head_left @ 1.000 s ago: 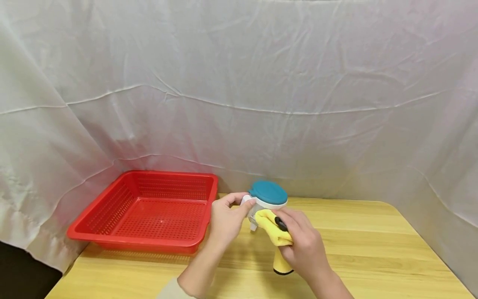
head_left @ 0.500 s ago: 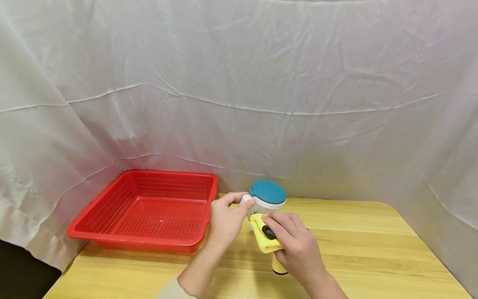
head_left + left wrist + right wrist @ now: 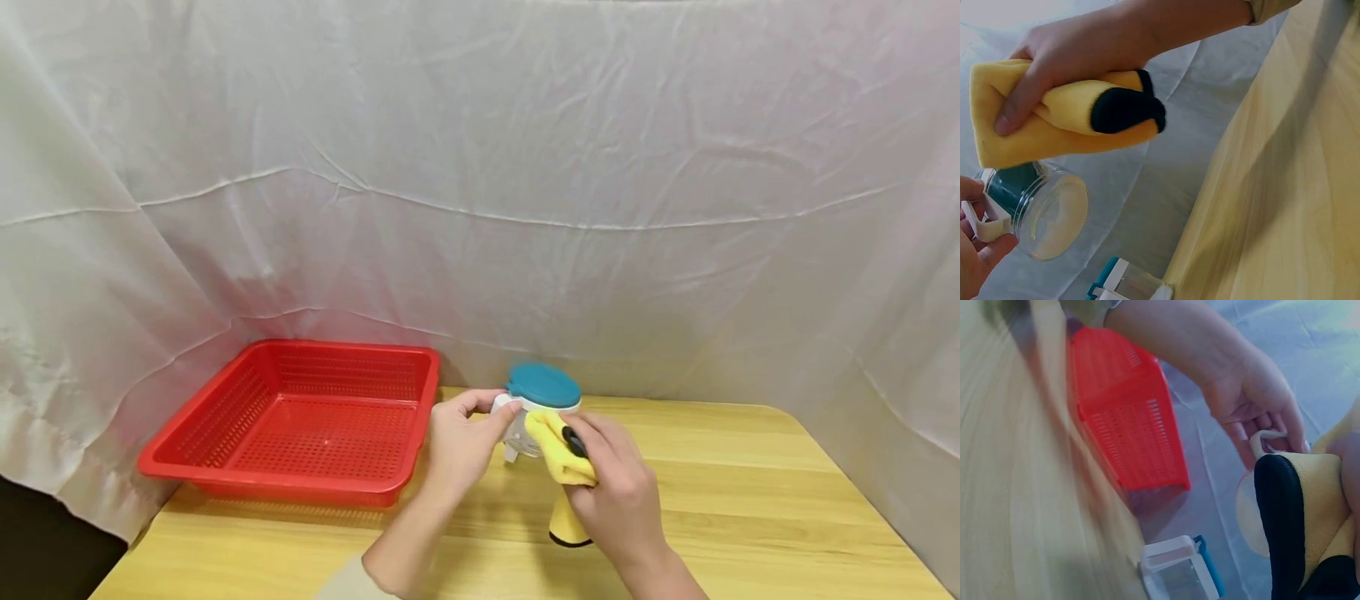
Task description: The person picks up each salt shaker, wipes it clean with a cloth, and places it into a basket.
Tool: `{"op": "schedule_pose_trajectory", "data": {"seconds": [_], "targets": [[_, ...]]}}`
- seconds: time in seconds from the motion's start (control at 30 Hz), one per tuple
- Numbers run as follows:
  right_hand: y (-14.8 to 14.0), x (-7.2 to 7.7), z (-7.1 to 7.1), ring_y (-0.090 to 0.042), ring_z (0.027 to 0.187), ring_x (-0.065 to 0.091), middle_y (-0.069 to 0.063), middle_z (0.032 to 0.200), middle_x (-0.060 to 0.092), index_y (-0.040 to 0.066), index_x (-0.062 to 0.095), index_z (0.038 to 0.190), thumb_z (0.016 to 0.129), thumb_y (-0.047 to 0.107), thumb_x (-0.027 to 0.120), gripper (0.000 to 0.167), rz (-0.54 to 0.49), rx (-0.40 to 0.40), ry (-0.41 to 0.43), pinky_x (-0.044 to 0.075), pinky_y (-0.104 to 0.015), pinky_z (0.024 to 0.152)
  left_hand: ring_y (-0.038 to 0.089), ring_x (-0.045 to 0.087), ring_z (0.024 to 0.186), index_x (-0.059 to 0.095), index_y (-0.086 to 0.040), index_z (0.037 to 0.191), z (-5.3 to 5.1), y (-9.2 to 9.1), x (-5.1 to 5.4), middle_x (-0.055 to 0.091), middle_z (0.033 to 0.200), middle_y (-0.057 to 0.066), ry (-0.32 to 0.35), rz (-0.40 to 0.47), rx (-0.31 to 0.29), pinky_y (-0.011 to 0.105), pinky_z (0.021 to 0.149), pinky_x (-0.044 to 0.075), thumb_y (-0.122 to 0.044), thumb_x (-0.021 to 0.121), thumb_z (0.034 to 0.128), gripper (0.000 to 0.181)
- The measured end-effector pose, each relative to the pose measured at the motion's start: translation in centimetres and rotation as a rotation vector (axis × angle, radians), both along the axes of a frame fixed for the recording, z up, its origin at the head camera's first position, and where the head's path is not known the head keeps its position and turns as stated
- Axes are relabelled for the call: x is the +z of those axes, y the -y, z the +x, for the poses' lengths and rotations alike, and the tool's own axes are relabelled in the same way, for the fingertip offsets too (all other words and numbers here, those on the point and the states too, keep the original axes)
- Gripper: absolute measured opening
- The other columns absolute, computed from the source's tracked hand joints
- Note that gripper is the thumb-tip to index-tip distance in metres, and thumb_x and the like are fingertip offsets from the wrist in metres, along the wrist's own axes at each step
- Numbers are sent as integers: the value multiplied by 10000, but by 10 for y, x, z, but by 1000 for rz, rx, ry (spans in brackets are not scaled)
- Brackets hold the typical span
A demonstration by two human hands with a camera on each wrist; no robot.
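My left hand [image 3: 461, 450] grips the white handle [image 3: 988, 222] of a clear round jar [image 3: 1057, 215] with a teal lid [image 3: 544, 386], held above the table. In my right hand [image 3: 618, 483] is a folded yellow cloth [image 3: 557, 450] with black edging. The cloth lies over the jar's near right side in the head view. Whether it presses on the jar I cannot tell. In the left wrist view the jar's clear base faces the camera, and the cloth [image 3: 1047, 144] hides part of its lid end.
A red perforated basket [image 3: 292, 477] stands at the table's left. Another clear container [image 3: 1179, 569] with a teal lid and white handle stands on the wooden table [image 3: 735, 500] beyond the hands. Pale curtain [image 3: 480, 192] hangs behind and at both sides.
The cloth in my right hand shifted left and down over the jar, then back right and up. My left hand and the jar moved slightly right.
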State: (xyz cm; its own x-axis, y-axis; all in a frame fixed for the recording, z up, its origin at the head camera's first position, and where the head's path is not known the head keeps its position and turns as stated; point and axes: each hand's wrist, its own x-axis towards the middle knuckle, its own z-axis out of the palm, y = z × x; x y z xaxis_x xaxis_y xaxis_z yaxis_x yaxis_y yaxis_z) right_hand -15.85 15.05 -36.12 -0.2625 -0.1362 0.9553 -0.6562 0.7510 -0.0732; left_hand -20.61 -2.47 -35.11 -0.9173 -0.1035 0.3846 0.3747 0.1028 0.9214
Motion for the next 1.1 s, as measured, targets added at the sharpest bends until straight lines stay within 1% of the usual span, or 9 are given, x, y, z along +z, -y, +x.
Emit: {"op": "schedule_pose_trajectory", "data": {"seconds": [0.13, 0.2, 0.3, 0.47, 0.7, 0.8, 0.9, 1.0, 1.1], "targets": [[-1, 3, 0, -297, 898, 646, -134, 1029, 680, 7, 712, 1113, 984, 290, 527, 362, -34, 1, -27, 435, -130, 995, 152, 651, 662, 785, -114, 907, -1, -4, -2, 718, 778, 41, -1, 5, -28, 232, 573, 558, -213, 837, 784, 167], [0, 2, 0, -292, 905, 647, -123, 1034, 682, 13, 716, 1107, 985, 287, 528, 354, -22, -1, -29, 452, -144, 981, 137, 646, 675, 785, -107, 902, -1, -5, -3, 718, 782, 43, -2, 7, -26, 230, 574, 556, -202, 836, 784, 160], [4, -1, 0, -277, 899, 649, -99, 1048, 687, 24, 720, 1102, 964, 241, 533, 318, 21, 13, -19, 532, -236, 879, 134, 635, 683, 787, -126, 894, 0, -5, -2, 714, 780, 26, -3, 9, 5, 228, 560, 541, -207, 840, 779, 150], [12, -11, 2, -226, 859, 638, -60, 1074, 684, 57, 717, 1111, 814, 112, 605, 322, 113, 49, 54, 566, -349, 705, 149, 646, 678, 790, -177, 896, 2, -3, 2, 714, 785, -8, 22, 31, 67, 245, 567, 546, -263, 845, 774, 160], [13, -14, 5, -205, 878, 631, -39, 1103, 669, 85, 705, 1138, 660, 10, 741, 486, 162, 37, 132, 579, -358, 699, 143, 646, 717, 790, -177, 920, 0, 1, 3, 719, 803, 2, 46, 56, 94, 251, 590, 548, -284, 843, 779, 184], [11, -13, 5, -209, 879, 633, -45, 1096, 671, 75, 706, 1130, 700, 27, 714, 433, 153, 34, 132, 579, -359, 697, 150, 652, 725, 788, -173, 921, 0, 0, 2, 719, 807, 3, 47, 53, 81, 248, 594, 552, -284, 839, 784, 183], [9, -10, 3, -221, 885, 645, -54, 1081, 679, 59, 714, 1114, 864, 138, 626, 276, 115, 26, 104, 580, -363, 689, 152, 648, 735, 786, -170, 916, 2, -2, 2, 719, 812, 0, 36, 34, 61, 238, 585, 543, -276, 839, 784, 177], [8, -7, 3, -240, 899, 658, -63, 1067, 684, 47, 721, 1096, 983, 260, 490, 334, 64, -1, 66, 581, -364, 697, 141, 640, 761, 787, -157, 910, 3, -5, 0, 719, 811, 0, 11, 5, 34, 229, 588, 539, -244, 839, 782, 163], [8, -5, 3, -262, 900, 664, -80, 1052, 686, 38, 726, 1087, 1001, 289, 481, 361, 15, -27, 22, 580, -318, 743, 125, 647, 789, 788, -134, 906, 5, -7, -1, 723, 809, 14, -12, -6, 5, 228, 619, 558, -202, 832, 789, 142]]}}
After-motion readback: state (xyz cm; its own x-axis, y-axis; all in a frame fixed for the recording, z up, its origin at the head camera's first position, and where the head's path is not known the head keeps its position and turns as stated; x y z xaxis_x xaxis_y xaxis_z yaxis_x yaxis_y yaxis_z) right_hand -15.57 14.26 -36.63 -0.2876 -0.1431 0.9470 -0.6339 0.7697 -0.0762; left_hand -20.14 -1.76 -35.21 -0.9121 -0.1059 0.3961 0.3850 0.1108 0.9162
